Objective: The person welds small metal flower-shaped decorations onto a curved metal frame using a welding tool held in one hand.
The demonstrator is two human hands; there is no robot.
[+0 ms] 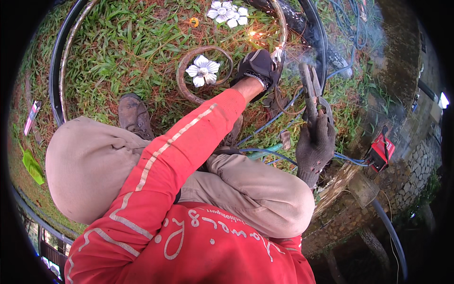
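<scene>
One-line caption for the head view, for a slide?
Gloved left hand steadies metal ring on grass; gloved right hand holds electrode holder.

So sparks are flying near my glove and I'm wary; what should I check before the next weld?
1. Left hand gloved: ok.
2. Right hand gloved, gripping the electrode holder: ok.
3. Left hand clear of the sparks: not ok, they fly close by.
4. Metal ring with white flower lying flat on the grass: ok.
5. Blue cable clear of the boot: ok.
6. Eye cover: cannot tell.

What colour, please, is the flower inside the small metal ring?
White petals, grey centre, on the flower; the head view shows it.
</scene>
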